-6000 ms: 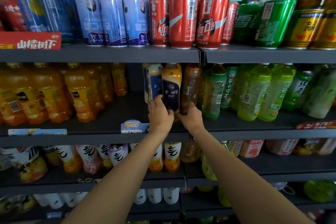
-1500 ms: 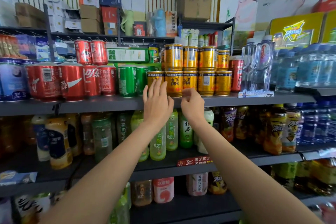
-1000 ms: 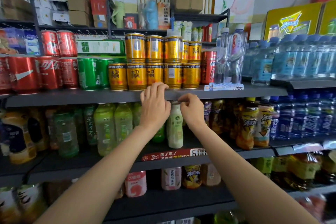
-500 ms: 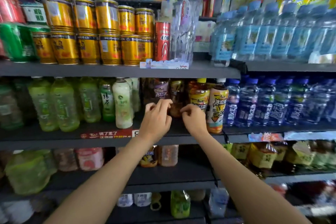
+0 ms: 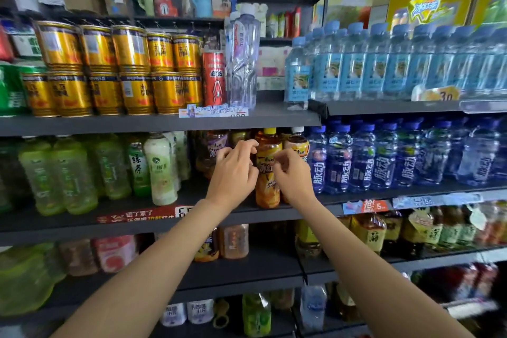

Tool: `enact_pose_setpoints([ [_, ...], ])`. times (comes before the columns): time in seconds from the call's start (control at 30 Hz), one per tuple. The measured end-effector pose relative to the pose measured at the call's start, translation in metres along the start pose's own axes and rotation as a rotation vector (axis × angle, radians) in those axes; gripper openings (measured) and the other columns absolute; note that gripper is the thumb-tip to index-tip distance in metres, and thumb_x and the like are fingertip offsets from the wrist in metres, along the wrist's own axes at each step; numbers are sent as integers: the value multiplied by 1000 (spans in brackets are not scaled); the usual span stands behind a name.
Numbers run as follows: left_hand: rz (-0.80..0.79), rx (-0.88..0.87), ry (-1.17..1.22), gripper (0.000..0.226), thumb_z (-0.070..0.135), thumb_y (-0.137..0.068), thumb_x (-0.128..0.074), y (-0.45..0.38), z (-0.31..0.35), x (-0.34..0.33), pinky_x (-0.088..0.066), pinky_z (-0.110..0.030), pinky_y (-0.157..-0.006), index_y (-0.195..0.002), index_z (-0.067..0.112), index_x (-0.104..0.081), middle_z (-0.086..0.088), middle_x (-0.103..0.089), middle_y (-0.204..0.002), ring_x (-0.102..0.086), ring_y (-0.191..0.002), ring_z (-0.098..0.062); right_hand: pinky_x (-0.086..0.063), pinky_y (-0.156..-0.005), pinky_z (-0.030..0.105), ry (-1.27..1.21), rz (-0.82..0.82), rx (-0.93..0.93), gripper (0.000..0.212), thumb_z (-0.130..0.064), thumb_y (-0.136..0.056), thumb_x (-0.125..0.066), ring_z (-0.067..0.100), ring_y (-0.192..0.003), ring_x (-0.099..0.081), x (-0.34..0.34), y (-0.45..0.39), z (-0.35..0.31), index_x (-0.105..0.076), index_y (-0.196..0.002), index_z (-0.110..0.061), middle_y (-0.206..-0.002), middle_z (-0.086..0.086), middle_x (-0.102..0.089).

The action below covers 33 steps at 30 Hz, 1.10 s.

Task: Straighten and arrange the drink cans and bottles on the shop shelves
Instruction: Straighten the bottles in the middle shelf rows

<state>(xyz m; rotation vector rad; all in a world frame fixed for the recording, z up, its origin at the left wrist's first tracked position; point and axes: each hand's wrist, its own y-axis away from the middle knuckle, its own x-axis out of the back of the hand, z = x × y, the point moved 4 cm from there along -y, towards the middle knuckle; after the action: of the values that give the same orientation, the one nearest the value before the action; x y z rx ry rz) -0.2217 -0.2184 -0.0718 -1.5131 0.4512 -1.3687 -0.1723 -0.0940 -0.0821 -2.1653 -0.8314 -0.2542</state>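
Both bare forearms reach up and forward from the lower corners and converge on the middle dark grey metal shelf (image 5: 153,223). The left hand (image 5: 233,173) is raised with its back to the camera, wrist slightly bent, fingers (image 5: 241,147) curled forward beside an amber iced-tea bottle with a yellow cap and orange label (image 5: 267,170). Whether those fingers actually grip the bottle or only brush its left side, I cannot tell. The right hand (image 5: 292,175) sits just beside it at the same height, fingers bent inward against the bottle's label; again a firm hold cannot be made out. The bottle stands upright at the front edge of the shelf, between the two hands, with brown tea bottles (image 5: 216,149) to its left and dark blue-labelled water bottles (image 5: 338,159) to its right. Stacked gold cans (image 5: 131,71) fill the shelf above.
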Motion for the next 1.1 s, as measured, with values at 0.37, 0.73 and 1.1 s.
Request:
enact_pose_setpoints([
  [0.37, -71, 13, -45, 54, 6, -83, -50, -15, 30, -15, -23, -34, -104, -135, 11, -38, 0, -57, -122, -50, -115, -17, -41, -66, 21, -99, 20, -22, 19, -8, -90, -51, 13, -79, -56, 40, -5, 14, -57, -108, -7, -95, 4, -64],
  [0.73, -128, 164, -138, 74, 13, -87, -50, -37, 112, -113, -16, -37, -107, -148, 13, -9, 1, -49, -138, -35, -131, -18, -49, -72, 37, -36, -97, 26, 53, -10, -92, -51, 27, -86, -62, 129, -34, 107, -26, -139, -9, -104, 9, -66],
  [1.1, -158, 193, -173, 73, 14, -86, -51, -39, 171, -164, -17, -36, -108, -148, 12, -13, -2, -54, -130, -51, -115, -17, -46, -85, 31, 53, -264, 92, 19, -10, -91, -51, 22, -102, -55, 177, -42, 179, -60, -107, -5, -107, 10, -62],
])
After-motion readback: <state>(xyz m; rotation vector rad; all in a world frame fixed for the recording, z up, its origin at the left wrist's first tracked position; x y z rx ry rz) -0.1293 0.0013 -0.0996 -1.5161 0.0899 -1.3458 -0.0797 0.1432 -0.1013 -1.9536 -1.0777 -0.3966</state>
